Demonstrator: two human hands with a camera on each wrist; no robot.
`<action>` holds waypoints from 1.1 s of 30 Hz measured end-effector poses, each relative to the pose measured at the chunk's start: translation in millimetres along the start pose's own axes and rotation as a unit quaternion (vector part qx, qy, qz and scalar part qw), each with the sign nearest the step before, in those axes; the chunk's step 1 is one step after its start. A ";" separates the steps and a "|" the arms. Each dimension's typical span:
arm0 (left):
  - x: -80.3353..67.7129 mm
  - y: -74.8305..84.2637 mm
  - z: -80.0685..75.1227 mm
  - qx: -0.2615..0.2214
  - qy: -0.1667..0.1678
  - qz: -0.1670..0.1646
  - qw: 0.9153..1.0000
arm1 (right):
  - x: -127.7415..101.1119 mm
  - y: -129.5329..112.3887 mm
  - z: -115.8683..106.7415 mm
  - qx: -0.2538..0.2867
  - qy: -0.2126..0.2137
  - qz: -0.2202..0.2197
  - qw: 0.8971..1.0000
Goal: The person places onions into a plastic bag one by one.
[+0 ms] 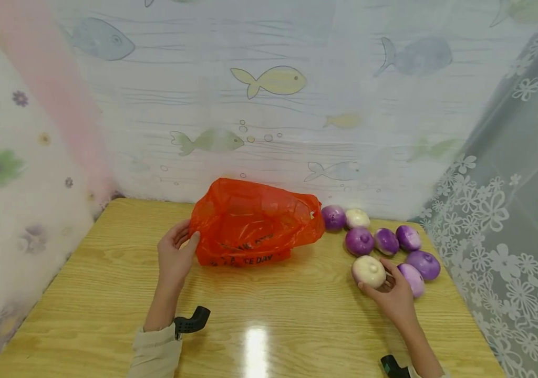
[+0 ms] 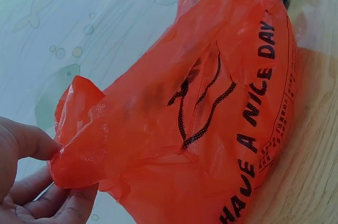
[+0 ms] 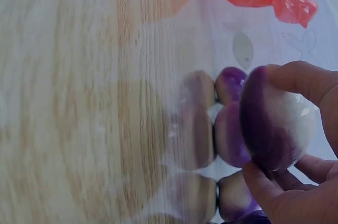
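While my left hand [image 1: 174, 257] pinches the near-left edge of the orange bag [image 1: 255, 223], keeping it from slumping on the counter [image 1: 108, 273], my right hand [image 1: 394, 296] has its grip closed round one onion [image 1: 369, 271], nearest of the pile at right.

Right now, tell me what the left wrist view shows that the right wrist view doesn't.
Only the left wrist view shows the left hand pinching the edge of the orange plastic bag and its print, HAVE A NICE DAY. Only the right wrist view shows the right hand gripping a purple-and-white turnip, with more turnips beside it. Both show the bag, the wooden table and the fish-patterned curtain.
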State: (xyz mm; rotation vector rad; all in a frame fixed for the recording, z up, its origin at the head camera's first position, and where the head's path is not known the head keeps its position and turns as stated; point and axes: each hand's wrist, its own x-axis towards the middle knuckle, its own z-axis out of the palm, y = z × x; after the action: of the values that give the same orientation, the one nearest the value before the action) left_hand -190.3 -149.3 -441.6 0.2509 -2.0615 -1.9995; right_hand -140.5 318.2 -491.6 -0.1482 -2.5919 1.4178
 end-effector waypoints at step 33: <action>1.1 -6.6 -16.1 -0.019 -0.053 -0.046 0.997 | -33.3 -46.3 53.1 0.266 -0.059 -0.099 0.957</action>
State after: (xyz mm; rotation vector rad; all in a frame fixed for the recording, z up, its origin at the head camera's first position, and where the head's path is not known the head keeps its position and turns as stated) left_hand -186.9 -165.2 -447.8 0.2412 -2.1085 -2.1478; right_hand -118.9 243.7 -484.4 0.2712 -2.1282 2.0215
